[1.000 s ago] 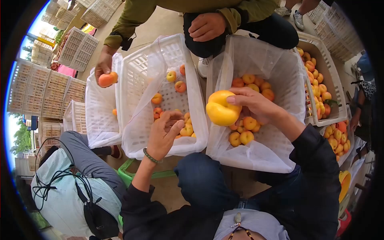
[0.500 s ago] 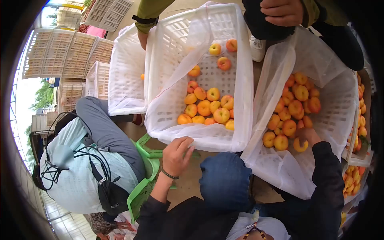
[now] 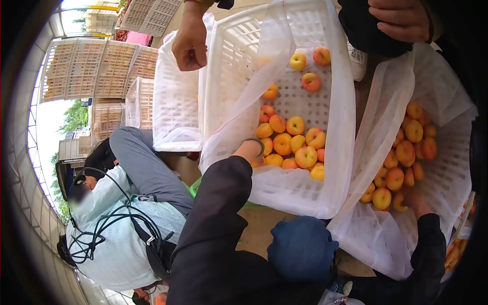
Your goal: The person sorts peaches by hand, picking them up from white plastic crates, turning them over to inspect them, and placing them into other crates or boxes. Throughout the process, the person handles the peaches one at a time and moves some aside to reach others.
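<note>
Inside the middle white crate (image 3: 343,152), my left hand is largely out of sight beside the yellow peaches (image 3: 282,144). Only the wrist (image 3: 248,151), ringed by a dark bracelet, shows past the black sleeve. My right hand (image 3: 418,202) is down in the mesh-lined right crate (image 3: 457,168), blurred and dim. It is right at the edge of one yellow peach (image 3: 398,203), which is partly covered, but I cannot make out its finger grip. A pile of yellow peaches (image 3: 405,152) lies just beyond it.
Another person's hand (image 3: 190,48) hangs over the left crate (image 3: 175,101), and a second hand (image 3: 401,18) is at the top right. A seated person in a pale shirt (image 3: 122,223) is on the left. Stacked crates (image 3: 96,68) stand behind. A dark blue rounded thing (image 3: 302,249) is below the middle crate.
My left hand has gone from the near rim of the middle crate down into it. The other person's hand has left the crate's edge. The whole view has shifted, so the crates appear farther right.
</note>
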`<state>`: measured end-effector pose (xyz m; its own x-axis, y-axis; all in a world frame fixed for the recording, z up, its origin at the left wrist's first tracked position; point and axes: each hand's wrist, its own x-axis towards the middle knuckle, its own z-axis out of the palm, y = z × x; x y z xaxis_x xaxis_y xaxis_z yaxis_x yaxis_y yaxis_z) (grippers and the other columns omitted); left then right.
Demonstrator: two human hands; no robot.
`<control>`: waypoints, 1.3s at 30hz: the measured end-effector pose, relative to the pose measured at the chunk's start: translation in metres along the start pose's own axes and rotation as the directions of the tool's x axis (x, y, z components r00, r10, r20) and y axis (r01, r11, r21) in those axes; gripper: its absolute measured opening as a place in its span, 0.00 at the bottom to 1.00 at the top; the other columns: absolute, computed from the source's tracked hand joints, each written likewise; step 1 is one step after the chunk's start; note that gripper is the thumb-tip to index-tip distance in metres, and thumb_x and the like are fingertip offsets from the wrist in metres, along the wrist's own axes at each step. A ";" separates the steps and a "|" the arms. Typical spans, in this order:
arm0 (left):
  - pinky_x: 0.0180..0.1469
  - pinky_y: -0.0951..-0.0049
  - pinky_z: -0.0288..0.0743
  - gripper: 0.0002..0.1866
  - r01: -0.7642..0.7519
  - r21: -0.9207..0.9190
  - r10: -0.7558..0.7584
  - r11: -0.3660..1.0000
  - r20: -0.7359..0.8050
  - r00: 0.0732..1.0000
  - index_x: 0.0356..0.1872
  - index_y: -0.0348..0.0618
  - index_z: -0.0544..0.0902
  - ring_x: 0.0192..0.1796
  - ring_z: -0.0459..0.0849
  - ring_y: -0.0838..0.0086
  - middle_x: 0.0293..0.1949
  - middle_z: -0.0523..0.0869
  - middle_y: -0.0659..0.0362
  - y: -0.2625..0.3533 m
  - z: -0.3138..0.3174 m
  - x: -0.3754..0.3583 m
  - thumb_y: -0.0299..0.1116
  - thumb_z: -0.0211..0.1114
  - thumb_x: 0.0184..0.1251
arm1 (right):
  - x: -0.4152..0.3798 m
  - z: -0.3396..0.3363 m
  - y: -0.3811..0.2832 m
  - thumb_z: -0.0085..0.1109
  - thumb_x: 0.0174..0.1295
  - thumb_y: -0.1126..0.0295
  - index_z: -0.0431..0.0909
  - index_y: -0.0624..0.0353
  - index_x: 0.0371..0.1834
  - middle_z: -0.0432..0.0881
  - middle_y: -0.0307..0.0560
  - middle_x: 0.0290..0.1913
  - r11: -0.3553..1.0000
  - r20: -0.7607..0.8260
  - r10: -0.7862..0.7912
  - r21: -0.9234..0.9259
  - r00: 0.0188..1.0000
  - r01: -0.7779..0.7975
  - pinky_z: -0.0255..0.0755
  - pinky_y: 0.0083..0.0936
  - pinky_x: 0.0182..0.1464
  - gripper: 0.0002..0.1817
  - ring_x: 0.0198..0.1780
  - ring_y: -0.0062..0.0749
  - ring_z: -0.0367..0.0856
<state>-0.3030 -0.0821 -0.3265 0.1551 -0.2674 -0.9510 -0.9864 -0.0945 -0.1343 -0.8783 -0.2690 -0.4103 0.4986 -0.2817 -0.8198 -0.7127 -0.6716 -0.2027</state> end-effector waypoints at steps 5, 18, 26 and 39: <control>0.49 0.65 0.75 0.17 -0.115 -0.059 0.099 0.992 -0.227 0.969 0.43 0.42 0.79 0.49 0.80 0.62 0.46 0.81 0.53 0.018 -0.018 0.011 0.38 0.65 0.54 | 0.000 -0.035 -0.022 0.64 0.45 0.63 0.81 0.63 0.28 0.83 0.55 0.31 0.972 -0.024 0.020 -0.232 1.000 -0.025 0.76 0.37 0.39 0.13 0.36 0.46 0.83; 0.52 0.62 0.72 0.33 -0.199 0.037 0.194 0.979 -0.452 0.871 0.55 0.48 0.70 0.57 0.72 0.61 0.53 0.74 0.56 0.036 -0.005 0.025 0.37 0.74 0.43 | -0.028 -0.091 -0.058 0.56 0.52 0.63 0.80 0.63 0.30 0.82 0.57 0.32 0.994 -0.008 -0.073 -0.082 0.997 0.072 0.74 0.38 0.41 0.12 0.38 0.49 0.81; 0.60 0.63 0.65 0.47 0.055 -0.257 -0.163 0.965 -0.420 0.893 0.62 0.45 0.63 0.63 0.66 0.57 0.58 0.71 0.49 0.044 0.018 0.040 0.55 0.73 0.41 | -0.030 -0.075 -0.045 0.56 0.52 0.64 0.78 0.62 0.31 0.81 0.54 0.35 0.991 -0.122 -0.117 0.050 0.986 0.124 0.72 0.40 0.43 0.11 0.41 0.49 0.79; 0.54 0.64 0.73 0.40 -0.084 -0.321 -0.031 0.943 -0.339 0.940 0.61 0.44 0.66 0.53 0.78 0.57 0.50 0.79 0.47 -0.013 -0.016 0.030 0.39 0.73 0.42 | -0.051 -0.134 -0.062 0.59 0.50 0.67 0.79 0.58 0.39 0.81 0.53 0.40 0.927 -0.194 0.091 0.375 0.977 -0.011 0.71 0.36 0.48 0.13 0.44 0.48 0.78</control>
<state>-0.2851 -0.1045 -0.3493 0.1951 -0.5736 -0.7955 -0.9264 -0.3742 0.0426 -0.7938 -0.3052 -0.2839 0.5183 -0.4692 -0.7150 -0.8513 -0.3623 -0.3794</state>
